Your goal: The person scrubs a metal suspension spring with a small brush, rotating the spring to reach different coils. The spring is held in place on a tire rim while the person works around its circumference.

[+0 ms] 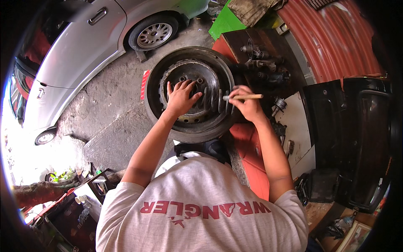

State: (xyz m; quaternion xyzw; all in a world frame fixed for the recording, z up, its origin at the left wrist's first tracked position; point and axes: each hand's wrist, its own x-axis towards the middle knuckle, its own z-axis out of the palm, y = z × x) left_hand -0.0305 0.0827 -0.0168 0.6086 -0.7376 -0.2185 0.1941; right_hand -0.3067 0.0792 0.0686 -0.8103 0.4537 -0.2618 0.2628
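Coil spring [221, 102] lies over a wheel [191, 69] near dark metal parts [264, 64].

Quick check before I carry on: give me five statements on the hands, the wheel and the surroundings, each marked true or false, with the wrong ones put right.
1. The right hand holds a wooden-handled tool. True.
2. The left hand is closed around that tool's handle. False: its fingers are spread over the wheel.
3. A coil spring is over the wheel, between the two hands. True.
4. The corrugated sheet at the upper right is blue. False: it is red.
5. A silver car stands at the upper left. True.
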